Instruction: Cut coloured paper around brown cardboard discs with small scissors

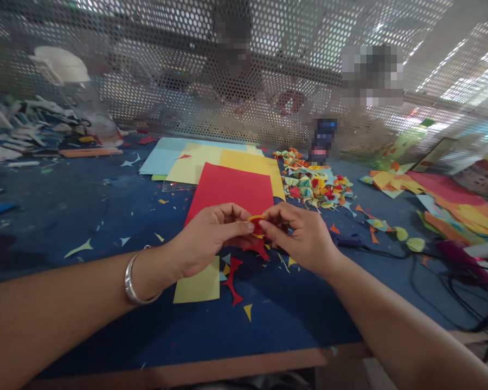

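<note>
Between both hands is a small round piece of red and yellow paper [257,225]. My left hand [211,235], with a silver bangle [130,279] on its wrist, pinches the piece's left edge between thumb and fingers. My right hand [303,233] grips its right side the same way. Behind the hands lies a red paper sheet [233,189], overlapping a yellow sheet [250,160]. Below the left hand rests a pale yellow-green paper piece [199,284], beside a red cut scrap [232,281].
A pile of small coloured paper pieces [319,187] lies behind my right hand. A clear bottle with a white lid [89,103] stands at the back left. A dark tool with a cord [350,240] lies at the right. A perforated metal panel [166,70] borders the blue table [117,211].
</note>
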Available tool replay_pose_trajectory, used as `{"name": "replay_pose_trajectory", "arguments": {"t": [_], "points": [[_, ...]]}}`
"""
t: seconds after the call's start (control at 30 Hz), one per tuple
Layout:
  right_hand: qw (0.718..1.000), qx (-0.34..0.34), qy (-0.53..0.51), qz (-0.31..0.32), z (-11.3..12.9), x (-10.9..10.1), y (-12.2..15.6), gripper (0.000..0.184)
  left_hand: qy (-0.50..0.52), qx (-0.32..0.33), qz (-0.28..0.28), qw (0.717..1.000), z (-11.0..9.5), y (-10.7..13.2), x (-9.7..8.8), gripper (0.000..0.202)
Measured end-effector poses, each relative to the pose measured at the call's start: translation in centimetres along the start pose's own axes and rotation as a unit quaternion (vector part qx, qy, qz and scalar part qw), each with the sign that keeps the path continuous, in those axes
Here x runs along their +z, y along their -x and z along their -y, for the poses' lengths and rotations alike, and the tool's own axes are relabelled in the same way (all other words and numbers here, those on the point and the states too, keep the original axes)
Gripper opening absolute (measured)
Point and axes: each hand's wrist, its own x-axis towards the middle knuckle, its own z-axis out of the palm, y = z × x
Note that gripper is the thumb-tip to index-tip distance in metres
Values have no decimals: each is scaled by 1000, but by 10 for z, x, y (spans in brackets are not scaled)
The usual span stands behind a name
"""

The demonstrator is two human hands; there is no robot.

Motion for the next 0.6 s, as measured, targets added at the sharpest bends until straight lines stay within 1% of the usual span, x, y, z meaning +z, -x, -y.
{"name": "replay_pose_trajectory", "arguments": {"t": [0.17,0.3,0.4,0.5,0.6], "points": [[995,-58,79,-25,-2,1,-1,9,59,-68,-15,996,2,4,4,13],[988,-95,117,-30,-1,1,0,6,81,-101,-26,991,3,5,7,8],[986,-110,122,-31,-1,2,1,6,80,-94,-37,992,3,6,9,7],[985,-117,121,-31,0,2,1,6,72,-62,-43,995,3,7,9,10],[987,-116,111,-21,1,1,1,9,35,-28,-41,998,3,6,7,13]]}}
